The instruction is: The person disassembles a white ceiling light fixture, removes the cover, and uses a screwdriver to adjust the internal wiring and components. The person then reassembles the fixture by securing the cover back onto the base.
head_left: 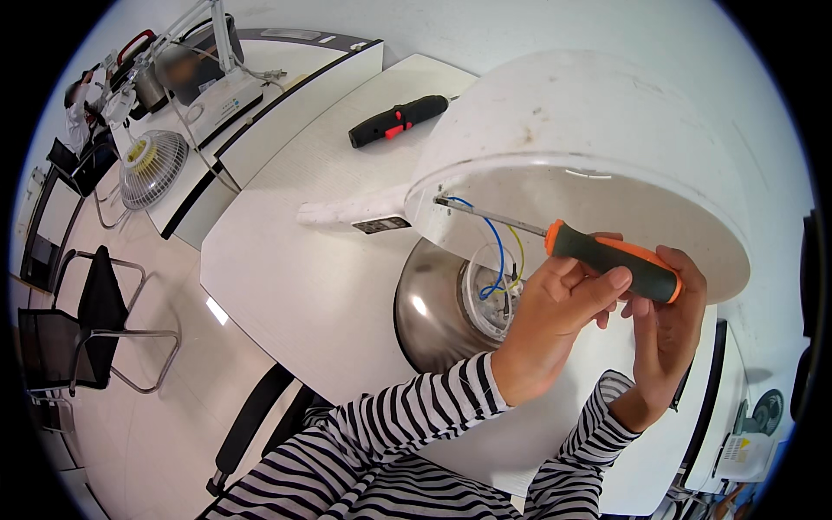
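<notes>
A screwdriver (620, 258) with a dark green and orange handle slants across the mouth of a white rounded housing (572, 104). Its tip meets the inner wall near the rim, on the handle side. My left hand (555, 316) is closed on the front of the screwdriver's handle, thumb along it. Around the handle's butt end curl the fingers of my right hand (667, 325). Below the housing lies a shiny metal pot-like body (438, 303), its round white end facing up. A blue wire (496, 238) and a yellow-green wire (521, 247) run between the two.
A black and red power screwdriver (399, 121) lies on the white table (295, 251) behind the housing. To the left are a black chair (104, 321), a round wire-caged fan or heater (152, 169) and a lamp arm (221, 39). Another person (82, 113) sits far left.
</notes>
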`<action>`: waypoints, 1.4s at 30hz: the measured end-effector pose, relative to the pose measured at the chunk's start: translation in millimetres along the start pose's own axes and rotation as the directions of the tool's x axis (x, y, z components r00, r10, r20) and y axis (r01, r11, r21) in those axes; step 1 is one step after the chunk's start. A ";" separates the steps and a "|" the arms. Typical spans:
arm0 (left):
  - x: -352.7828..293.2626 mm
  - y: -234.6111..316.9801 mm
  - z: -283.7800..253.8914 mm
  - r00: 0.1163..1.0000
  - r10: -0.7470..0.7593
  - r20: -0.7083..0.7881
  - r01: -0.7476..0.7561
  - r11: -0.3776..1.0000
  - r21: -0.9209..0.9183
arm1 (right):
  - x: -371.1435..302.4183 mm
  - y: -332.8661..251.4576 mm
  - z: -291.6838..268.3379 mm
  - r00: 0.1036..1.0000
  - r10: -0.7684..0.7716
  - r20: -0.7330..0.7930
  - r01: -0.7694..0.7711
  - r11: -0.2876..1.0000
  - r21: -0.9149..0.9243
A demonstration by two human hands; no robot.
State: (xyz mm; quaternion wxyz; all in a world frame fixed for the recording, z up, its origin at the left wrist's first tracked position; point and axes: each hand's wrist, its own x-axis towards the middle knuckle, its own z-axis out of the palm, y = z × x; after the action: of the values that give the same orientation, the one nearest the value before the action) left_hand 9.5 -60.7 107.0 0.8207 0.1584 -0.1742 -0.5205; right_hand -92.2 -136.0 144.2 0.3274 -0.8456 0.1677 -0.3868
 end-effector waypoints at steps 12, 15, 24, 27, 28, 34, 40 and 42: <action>0.3 0.0 -2.7 0.998 -0.045 -0.041 0.045 0.999 -0.007 | 1.8 0.3 2.4 0.996 -0.047 -0.069 0.035 0.984 -0.175; 0.6 2.2 -3.0 0.999 -0.014 -0.034 0.014 1.000 0.005 | 1.7 -3.4 3.3 0.995 -0.067 -0.072 0.056 0.987 -0.151; 1.3 4.1 -5.6 0.996 -0.085 -0.002 0.085 0.996 -0.010 | 1.3 0.3 -4.9 0.999 0.006 -0.051 -0.022 0.948 -0.317; 0.7 3.7 -5.6 0.995 -0.085 -0.049 0.085 0.996 -0.002 | 2.1 -9.2 3.0 0.996 -0.062 -0.065 0.042 0.960 -0.278; 0.5 3.2 -5.8 0.996 -0.077 -0.049 0.077 0.997 -0.007 | 2.3 -10.8 4.6 0.994 -0.076 -0.072 0.056 0.968 -0.246; -0.7 -1.9 -10.8 0.997 -0.080 -0.017 0.080 0.996 -0.032 | -2.0 -3.3 -3.3 0.997 0.075 -0.004 -0.073 0.960 -0.270; -1.9 -1.9 -12.6 0.997 -0.076 0.026 0.077 0.996 -0.053 | 2.8 -12.4 5.7 0.999 0.021 -0.050 -0.033 0.965 -0.261; -1.9 -0.7 -12.3 0.997 -0.078 0.013 0.079 0.995 -0.067 | 4.7 -13.2 7.7 0.992 -0.125 -0.017 0.114 0.947 -0.299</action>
State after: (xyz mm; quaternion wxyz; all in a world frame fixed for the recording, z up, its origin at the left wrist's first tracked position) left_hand 13.7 -58.3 95.5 0.8035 0.1348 -0.1545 -0.5589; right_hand -82.8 -125.7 152.0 0.1695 -0.8867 0.1782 -0.3915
